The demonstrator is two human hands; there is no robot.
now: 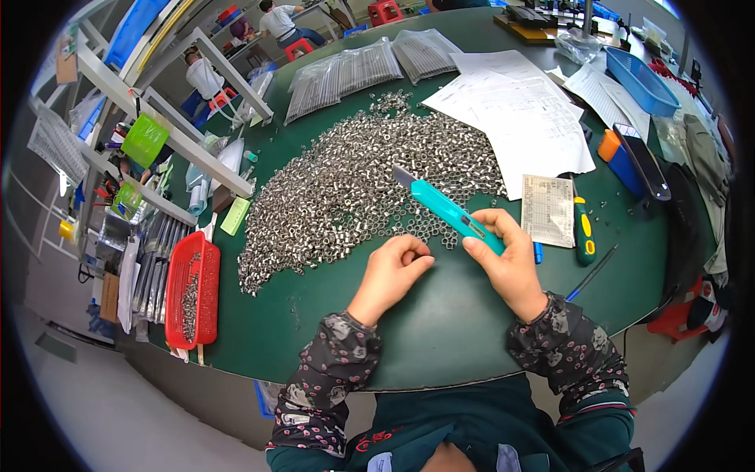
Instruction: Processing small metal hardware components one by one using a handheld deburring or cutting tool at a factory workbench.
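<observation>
My right hand [511, 263] is closed around a teal utility knife [444, 206], its thumb near the slider. The knife slants up to the left, and its blade is over the near part of a wide heap of small silvery metal rings [346, 181]. At the heap's near edge my left hand [389, 275] is curled, thumb against the forefinger. Whatever it may hold is hidden by the fingers. Patterned sleeves cover both forearms.
A red basket [206, 295] with metal pieces stands at the table's left edge. Bagged tubes [342, 77] and paper sheets [511, 110] lie beyond the heap. To the right are a printed card [548, 211], a yellow-green screwdriver [583, 232] and a phone [641, 157].
</observation>
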